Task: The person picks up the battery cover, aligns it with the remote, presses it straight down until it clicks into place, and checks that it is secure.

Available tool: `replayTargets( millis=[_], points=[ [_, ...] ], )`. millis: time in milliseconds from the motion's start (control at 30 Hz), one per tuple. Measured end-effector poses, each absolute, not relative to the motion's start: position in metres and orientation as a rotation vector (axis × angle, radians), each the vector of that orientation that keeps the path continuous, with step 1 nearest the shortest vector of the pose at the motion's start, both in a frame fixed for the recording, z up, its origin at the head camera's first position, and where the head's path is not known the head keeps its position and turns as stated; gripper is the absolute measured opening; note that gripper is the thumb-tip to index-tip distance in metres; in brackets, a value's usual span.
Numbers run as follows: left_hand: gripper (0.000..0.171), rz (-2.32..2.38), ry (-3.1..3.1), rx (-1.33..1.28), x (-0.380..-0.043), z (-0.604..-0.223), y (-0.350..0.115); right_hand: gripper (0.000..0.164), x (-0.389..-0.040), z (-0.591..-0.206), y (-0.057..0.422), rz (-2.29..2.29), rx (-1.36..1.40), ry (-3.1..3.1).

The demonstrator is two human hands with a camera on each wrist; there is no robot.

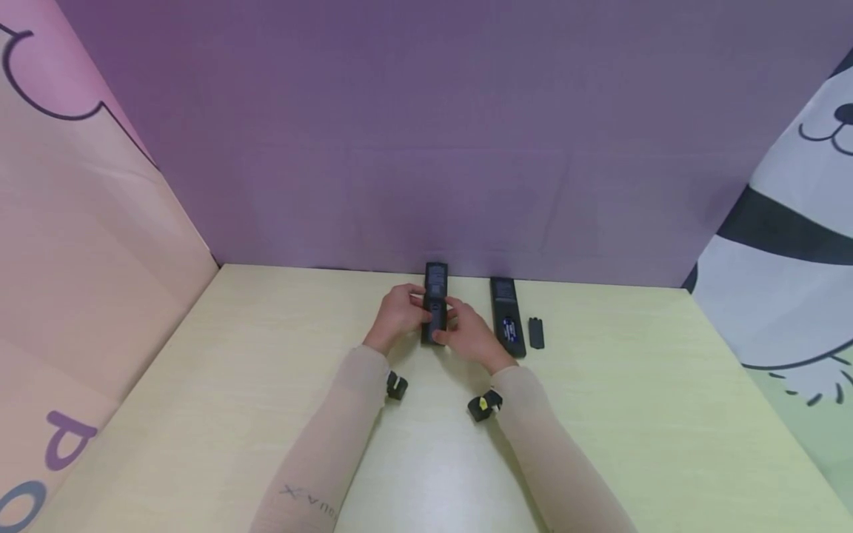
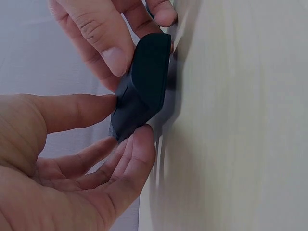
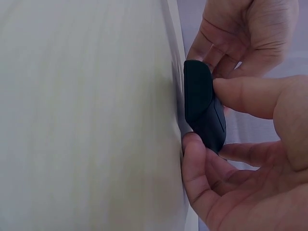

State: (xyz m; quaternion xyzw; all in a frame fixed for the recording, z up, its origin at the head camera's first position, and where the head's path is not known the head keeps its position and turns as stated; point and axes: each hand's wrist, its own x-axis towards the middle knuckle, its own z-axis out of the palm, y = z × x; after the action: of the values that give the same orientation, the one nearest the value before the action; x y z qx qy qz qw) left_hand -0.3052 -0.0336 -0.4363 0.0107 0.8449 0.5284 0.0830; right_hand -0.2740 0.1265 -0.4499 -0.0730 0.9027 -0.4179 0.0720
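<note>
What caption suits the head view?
Both hands hold one dark remote; a second remote lies right of it, batteries exposed, beside a small cover.

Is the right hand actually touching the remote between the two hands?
Touching. The right wrist view shows it: the right hand has its thumb tip against the remote, with no gap between them.

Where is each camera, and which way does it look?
Head: on the head, facing forward and down at the pale wood-grain table; beige sleeves, left hand, right hand show.
Left wrist: worn there, facing the held long black plastic remote; both hands show.
Right wrist: worn there, facing the same remote; both hands show.
Shared: both wrist views show the remote's end.
</note>
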Motion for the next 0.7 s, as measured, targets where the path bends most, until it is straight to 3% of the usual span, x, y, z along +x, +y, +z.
replayTargets(
  millis=[700],
  points=[
    [0.059, 1.449, 2.593, 0.097, -0.3061, -0.4408, -0.0311, 0.082, -0.2725, -0.4497, 0.1269, -1.197, -0.227, 2.711]
  ],
)
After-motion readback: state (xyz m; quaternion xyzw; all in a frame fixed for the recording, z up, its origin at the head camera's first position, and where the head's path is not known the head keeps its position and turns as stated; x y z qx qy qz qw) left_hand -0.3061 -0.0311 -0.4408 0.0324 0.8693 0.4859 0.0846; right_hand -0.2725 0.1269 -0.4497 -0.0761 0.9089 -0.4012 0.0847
